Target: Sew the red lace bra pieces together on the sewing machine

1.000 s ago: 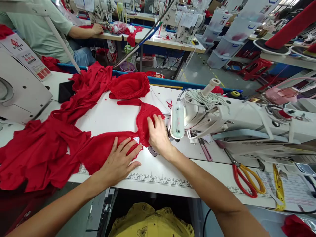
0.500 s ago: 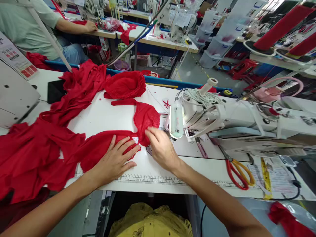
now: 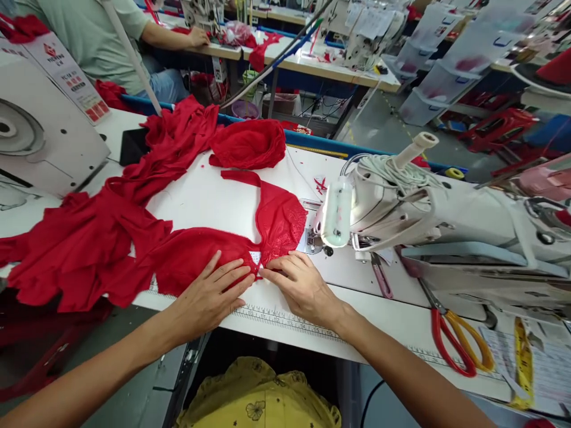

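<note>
1 red garment [image 3: 281, 217]: flat on table [image 3: 205, 202], 12 o'clock from the wearer. Left hand [image 3: 216, 294]: spread flat atop, apparently steadying it. Right hand [image 3: 306, 291]: fingertips at its near edge; whether pinching, cannot tell. Machine [image 3: 468, 217]: 2 o'clock.

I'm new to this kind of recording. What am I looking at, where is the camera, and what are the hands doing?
There is no robot here: a camera worn on a person's head looks forward and down at their bare hands. The left hand lies flat on a red piece; the right hand has its fingertips at that piece's edge, though whether they pinch it is unclear. On the white table are a red pile, a sewing machine, scissors and a yellow tape. Beyond, a co-worker's hand rests at another table.
</note>
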